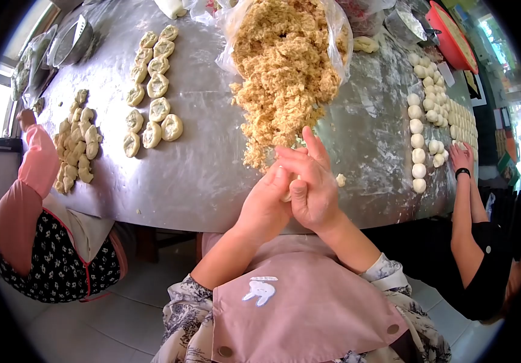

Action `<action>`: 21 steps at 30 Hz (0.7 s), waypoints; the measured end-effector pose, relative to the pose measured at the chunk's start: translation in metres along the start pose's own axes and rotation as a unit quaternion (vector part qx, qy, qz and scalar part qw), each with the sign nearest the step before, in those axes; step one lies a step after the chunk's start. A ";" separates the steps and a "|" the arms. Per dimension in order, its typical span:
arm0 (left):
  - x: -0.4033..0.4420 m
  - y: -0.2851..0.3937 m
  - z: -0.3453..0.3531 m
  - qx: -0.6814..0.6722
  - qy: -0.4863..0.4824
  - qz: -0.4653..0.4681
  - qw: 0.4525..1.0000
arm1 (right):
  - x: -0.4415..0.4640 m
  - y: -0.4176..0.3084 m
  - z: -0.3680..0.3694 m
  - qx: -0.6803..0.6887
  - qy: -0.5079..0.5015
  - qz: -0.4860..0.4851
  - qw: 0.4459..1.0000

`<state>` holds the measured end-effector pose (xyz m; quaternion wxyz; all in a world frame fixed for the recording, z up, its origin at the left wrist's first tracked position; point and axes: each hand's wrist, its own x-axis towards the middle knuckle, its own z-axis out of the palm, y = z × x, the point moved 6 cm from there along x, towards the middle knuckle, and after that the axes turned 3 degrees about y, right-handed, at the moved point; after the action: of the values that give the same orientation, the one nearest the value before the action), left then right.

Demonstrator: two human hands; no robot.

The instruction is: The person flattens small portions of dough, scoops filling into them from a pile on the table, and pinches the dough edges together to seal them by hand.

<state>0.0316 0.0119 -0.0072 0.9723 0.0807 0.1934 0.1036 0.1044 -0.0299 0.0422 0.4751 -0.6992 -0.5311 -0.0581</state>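
My left hand [266,202] and my right hand [316,187] are pressed together in front of my apron, near the table's front edge. A small piece of pale dough [287,196] shows between them, mostly covered by my fingers. The left hand is cupped around it. My right thumb and fingers close over it from the other side, with one finger sticking up. Just beyond my fingertips spreads a big heap of crumbly golden-brown filling [287,66], spilling from a clear plastic bag [337,36]. A dough scrap [341,179] lies right of my hands.
Two rows of cupped dough pieces [158,86] stand left on the metal table [206,151]. Dough lumps [79,142] lie near a co-worker's pink sleeve [38,157]. Dough balls [416,126] line the right, beside another person's hand [461,157]. A red basin [451,36] stands far right.
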 end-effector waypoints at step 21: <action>-0.011 0.037 0.022 0.548 0.031 0.424 0.721 | -0.004 -0.002 0.019 0.356 -0.012 0.296 0.886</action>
<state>0.0244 0.0426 0.0241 0.6065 0.6693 0.1918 0.3838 0.0934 -0.0190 0.0312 0.6810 -0.6084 -0.2901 0.2861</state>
